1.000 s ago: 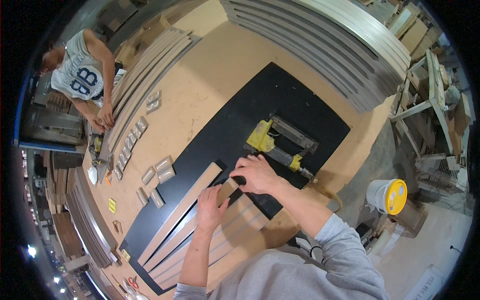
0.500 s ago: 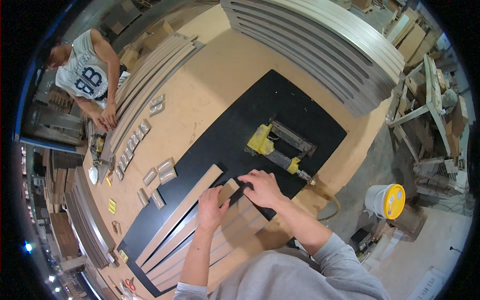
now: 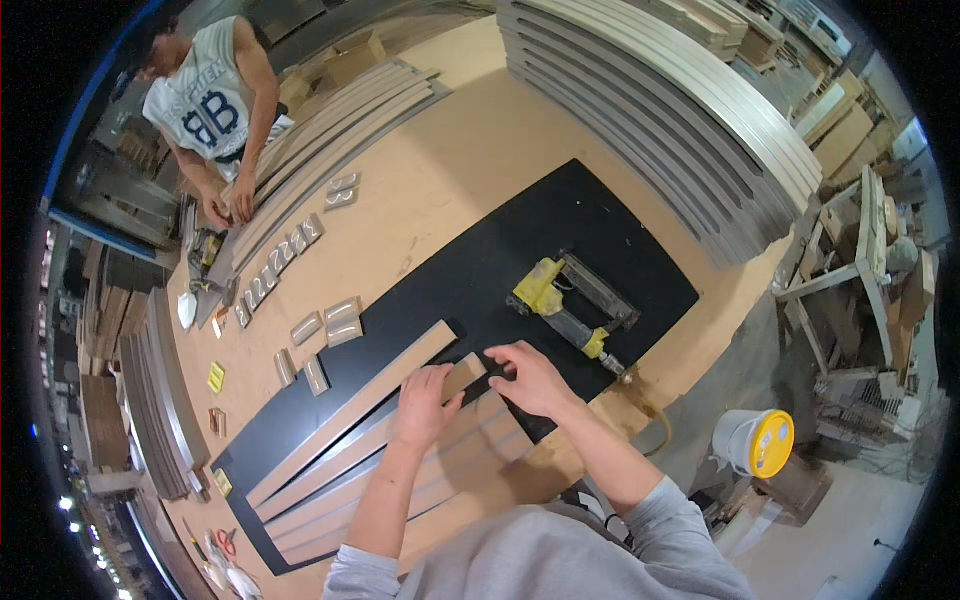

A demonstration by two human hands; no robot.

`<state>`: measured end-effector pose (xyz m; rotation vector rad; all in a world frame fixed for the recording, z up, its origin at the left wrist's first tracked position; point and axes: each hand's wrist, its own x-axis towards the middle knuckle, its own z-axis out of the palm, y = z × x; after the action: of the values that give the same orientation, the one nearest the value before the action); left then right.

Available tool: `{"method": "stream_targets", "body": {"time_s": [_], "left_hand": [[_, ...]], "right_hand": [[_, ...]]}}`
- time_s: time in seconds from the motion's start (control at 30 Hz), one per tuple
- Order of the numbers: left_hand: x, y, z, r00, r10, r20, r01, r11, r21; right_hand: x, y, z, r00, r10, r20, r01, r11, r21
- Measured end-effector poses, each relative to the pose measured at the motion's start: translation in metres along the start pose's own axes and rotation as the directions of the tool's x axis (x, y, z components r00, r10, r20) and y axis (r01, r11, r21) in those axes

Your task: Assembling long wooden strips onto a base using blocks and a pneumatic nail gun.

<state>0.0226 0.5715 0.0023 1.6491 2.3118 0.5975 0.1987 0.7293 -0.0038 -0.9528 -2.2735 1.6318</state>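
Several pale wooden slats lie fanned out on a black panel (image 3: 590,220), close in front of me. My left hand (image 3: 425,400) straddles the upper part of one slat (image 3: 462,376), fingers on its far side and thumb on the near side. Just right of that slat's end hovers my right hand (image 3: 532,378), its thumb and forefinger apart and nothing between them. A longer-reaching slat (image 3: 360,410) lies to the left of my left hand. Beyond my right hand, a yellow and grey nail gun (image 3: 570,310) rests on the panel with a hose attached.
Small curved wooden pieces (image 3: 280,262) line the table's left side. A large stack of grey slatted parts (image 3: 650,130) stands at the far right. Another person (image 3: 215,110) works at the far left over long strips. A white bucket with a yellow lid (image 3: 755,442) sits at right.
The view has shifted slightly. My right hand has drawn a little away from the slat's end, while my left hand stays on the slat.
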Motion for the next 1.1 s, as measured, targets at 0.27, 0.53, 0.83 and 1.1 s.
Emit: {"method": "stream_targets", "body": {"time_s": [0.27, 0.53, 0.83, 1.1], "left_hand": [[-0.008, 0.007, -0.007, 0.994, -0.113, 0.008, 0.113, 0.986, -0.12], [-0.013, 0.003, -0.01, 0.981, -0.193, 0.027, 0.194, 0.979, -0.06], [-0.016, -0.006, -0.011, 0.98, -0.198, 0.031, 0.199, 0.977, -0.071], [-0.017, -0.005, -0.007, 0.984, -0.178, 0.012, 0.178, 0.981, -0.078]], "right_hand": [[0.026, -0.015, -0.008, 0.974, -0.137, 0.181, 0.204, 0.873, -0.443], [0.041, -0.027, -0.015, 0.951, -0.08, 0.298, 0.234, 0.816, -0.528], [0.026, -0.05, -0.029, 0.971, -0.109, 0.214, 0.184, 0.909, -0.375], [0.019, 0.01, -0.068, 0.922, -0.165, -0.35, -0.08, 0.805, -0.588]]}}
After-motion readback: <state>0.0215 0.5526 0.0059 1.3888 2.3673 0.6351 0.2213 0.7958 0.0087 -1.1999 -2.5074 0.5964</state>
